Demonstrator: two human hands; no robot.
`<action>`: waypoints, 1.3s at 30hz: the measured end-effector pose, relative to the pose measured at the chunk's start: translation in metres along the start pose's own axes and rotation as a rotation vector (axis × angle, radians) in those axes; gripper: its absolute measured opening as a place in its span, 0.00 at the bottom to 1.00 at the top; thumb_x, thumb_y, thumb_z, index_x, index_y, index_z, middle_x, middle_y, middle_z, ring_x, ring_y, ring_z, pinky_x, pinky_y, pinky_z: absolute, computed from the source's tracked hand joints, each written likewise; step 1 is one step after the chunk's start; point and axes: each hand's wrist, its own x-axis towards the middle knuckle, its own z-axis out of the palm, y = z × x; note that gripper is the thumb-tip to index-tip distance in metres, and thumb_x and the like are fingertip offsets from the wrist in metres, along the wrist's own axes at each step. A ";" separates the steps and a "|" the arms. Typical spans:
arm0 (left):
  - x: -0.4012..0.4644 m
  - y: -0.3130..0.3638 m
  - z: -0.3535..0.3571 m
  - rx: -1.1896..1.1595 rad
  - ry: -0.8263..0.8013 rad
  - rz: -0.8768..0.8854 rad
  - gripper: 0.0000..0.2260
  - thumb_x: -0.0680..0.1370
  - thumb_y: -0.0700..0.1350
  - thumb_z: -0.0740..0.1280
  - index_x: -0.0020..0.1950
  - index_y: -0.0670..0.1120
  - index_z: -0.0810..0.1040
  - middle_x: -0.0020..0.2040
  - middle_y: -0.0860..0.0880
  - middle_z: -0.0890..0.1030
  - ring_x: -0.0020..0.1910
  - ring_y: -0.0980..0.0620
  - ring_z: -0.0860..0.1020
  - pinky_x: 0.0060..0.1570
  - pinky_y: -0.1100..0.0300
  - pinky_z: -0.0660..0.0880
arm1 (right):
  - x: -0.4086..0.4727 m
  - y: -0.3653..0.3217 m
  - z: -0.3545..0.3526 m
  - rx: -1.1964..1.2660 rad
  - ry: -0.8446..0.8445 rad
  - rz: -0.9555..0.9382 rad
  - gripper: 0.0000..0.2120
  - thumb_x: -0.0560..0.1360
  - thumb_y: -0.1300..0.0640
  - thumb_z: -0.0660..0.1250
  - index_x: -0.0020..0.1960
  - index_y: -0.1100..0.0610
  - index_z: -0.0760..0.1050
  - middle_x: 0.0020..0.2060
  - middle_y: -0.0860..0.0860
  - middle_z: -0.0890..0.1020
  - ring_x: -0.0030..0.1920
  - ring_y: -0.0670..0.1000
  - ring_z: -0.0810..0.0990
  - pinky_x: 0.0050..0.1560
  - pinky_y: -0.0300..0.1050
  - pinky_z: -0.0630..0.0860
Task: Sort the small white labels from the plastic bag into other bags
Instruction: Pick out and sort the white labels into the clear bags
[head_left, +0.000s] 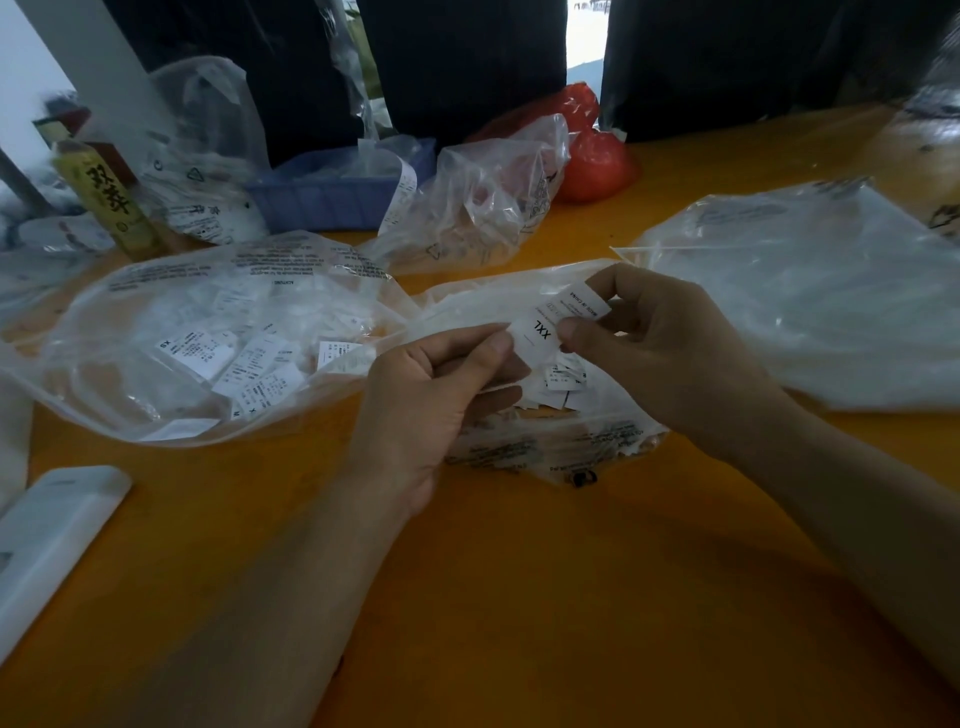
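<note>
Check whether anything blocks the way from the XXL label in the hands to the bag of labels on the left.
Nothing visible does. Both the left hand and right hand pinch the XXL label above the table; the left bag lies beside them.

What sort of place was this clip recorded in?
Probably a garment packing or sorting workbench. Both hands pinch a white size label printed XXL, a clear bag on the orange table holds many more such labels, and a blue tray stands behind.

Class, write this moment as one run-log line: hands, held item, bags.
hands: left hand and right hand pinch XXL label | source bag beneath | bag of labels at left
</note>
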 end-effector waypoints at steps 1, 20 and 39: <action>-0.001 0.000 0.000 0.039 0.004 0.019 0.08 0.71 0.47 0.76 0.49 0.49 0.90 0.46 0.42 0.89 0.47 0.48 0.88 0.44 0.61 0.84 | 0.000 0.000 0.000 -0.017 0.000 -0.008 0.01 0.79 0.52 0.71 0.49 0.47 0.80 0.45 0.40 0.86 0.45 0.41 0.84 0.44 0.36 0.80; -0.002 -0.001 0.000 0.200 0.053 0.039 0.11 0.69 0.55 0.76 0.49 0.54 0.90 0.46 0.50 0.89 0.43 0.52 0.88 0.35 0.63 0.82 | -0.008 -0.005 0.014 -0.178 0.000 -0.063 0.06 0.77 0.46 0.69 0.52 0.44 0.80 0.41 0.39 0.83 0.43 0.39 0.82 0.47 0.44 0.81; 0.017 0.030 -0.057 1.025 0.499 0.557 0.12 0.81 0.39 0.72 0.61 0.52 0.84 0.56 0.52 0.85 0.41 0.64 0.82 0.39 0.77 0.74 | 0.006 -0.008 -0.019 -0.221 0.395 -0.105 0.02 0.79 0.54 0.71 0.51 0.50 0.79 0.40 0.42 0.84 0.39 0.43 0.81 0.37 0.28 0.74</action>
